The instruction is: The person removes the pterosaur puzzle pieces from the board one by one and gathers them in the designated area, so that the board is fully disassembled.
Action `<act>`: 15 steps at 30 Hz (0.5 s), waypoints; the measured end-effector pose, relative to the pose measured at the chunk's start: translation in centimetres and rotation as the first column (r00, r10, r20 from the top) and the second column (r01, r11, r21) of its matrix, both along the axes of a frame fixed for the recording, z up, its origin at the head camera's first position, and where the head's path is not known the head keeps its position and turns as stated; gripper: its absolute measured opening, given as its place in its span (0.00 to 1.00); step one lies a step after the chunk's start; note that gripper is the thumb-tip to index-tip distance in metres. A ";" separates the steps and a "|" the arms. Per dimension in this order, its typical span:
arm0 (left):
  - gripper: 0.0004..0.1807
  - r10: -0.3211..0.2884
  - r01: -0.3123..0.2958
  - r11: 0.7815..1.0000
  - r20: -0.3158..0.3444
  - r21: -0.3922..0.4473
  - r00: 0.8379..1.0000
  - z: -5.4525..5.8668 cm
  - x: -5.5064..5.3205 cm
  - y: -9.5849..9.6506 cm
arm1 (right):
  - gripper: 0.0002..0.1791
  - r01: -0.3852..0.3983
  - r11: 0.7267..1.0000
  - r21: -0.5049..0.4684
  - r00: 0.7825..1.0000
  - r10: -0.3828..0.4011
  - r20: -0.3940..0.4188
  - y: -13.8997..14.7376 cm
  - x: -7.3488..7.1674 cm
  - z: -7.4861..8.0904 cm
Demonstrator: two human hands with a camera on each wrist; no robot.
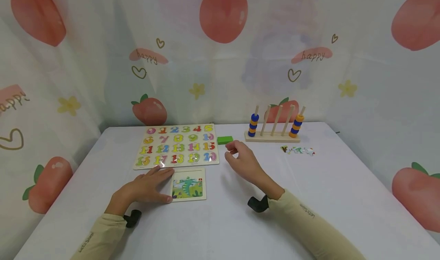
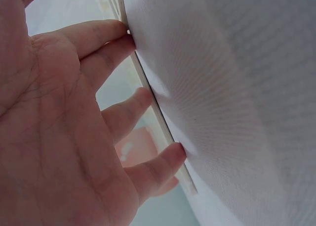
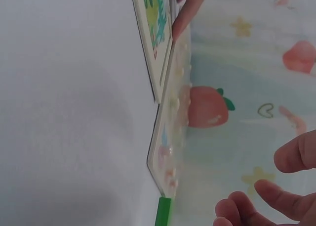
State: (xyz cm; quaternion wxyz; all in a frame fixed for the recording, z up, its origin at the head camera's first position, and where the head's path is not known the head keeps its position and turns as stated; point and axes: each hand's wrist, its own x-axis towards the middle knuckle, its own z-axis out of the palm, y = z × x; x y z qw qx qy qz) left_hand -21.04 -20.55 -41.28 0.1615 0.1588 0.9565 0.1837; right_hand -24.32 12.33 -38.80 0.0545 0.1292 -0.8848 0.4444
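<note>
A small square picture puzzle (image 1: 188, 185) with a green dinosaur in a pale wooden frame lies in front of the number board. My left hand (image 1: 146, 186) spreads along its left side, thumb at the lower corner and index finger at the upper one. In the left wrist view the fingertips (image 2: 178, 152) of that hand reach down to the tabletop along a board's edge. My right hand (image 1: 246, 164) hovers over the table with loosely bent fingers and holds nothing. Just beyond its fingertips lies a green block (image 1: 225, 140).
Behind the puzzle lies a number board (image 1: 178, 145) with colourful numerals. A wooden peg stand (image 1: 273, 137) with blue and orange beads on its outer pegs stands at the back right. Several small colourful pieces (image 1: 298, 150) lie in front of it. A printed curtain (image 1: 220, 80) hangs behind the table.
</note>
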 end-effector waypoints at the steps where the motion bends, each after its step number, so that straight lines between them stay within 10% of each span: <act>1: 0.56 -0.001 0.001 1.000 0.001 0.001 1.000 0.0 0.0 0.0 | 0.19 -0.010 1.000 -0.003 1.000 0.010 -0.002 -0.4 0.1 0.0; 15: 0.56 0.007 -0.007 1.000 -0.010 -0.004 1.000 0.1 0.2 0.2 | 0.18 -0.162 0.986 -0.030 0.987 0.162 -0.011 -4.8 1.2 -1.0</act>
